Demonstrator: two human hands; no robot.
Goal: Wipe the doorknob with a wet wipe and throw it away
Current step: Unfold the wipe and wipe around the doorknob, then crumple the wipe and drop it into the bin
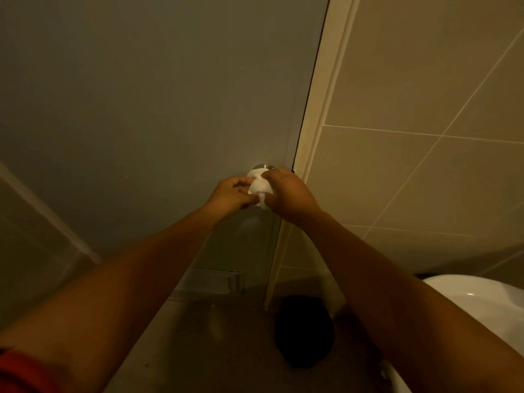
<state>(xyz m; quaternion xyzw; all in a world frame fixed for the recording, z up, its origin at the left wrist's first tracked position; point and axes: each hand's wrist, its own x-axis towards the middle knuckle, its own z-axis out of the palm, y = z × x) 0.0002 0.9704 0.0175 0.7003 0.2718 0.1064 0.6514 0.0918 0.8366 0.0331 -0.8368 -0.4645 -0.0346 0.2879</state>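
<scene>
Right hand point(286, 194) curled over the wet wipe point(259, 186), pressing it around the doorknob point(264, 167); only a sliver of the knob's metal shows above the wipe. Left hand point(231, 195) just left of the knob, fingers pinched on the wipe's loose lower edge. Both hands closed on the wipe, neither spread. Step: wiping, seemingly mid-way. Next move likely calls for twisting the wipe round the knob, then lifting it off bunched. Door point(141, 95) behind the knob, frame right of it. Dark round object point(304, 333), possibly a bin, on the floor below the knob.
</scene>
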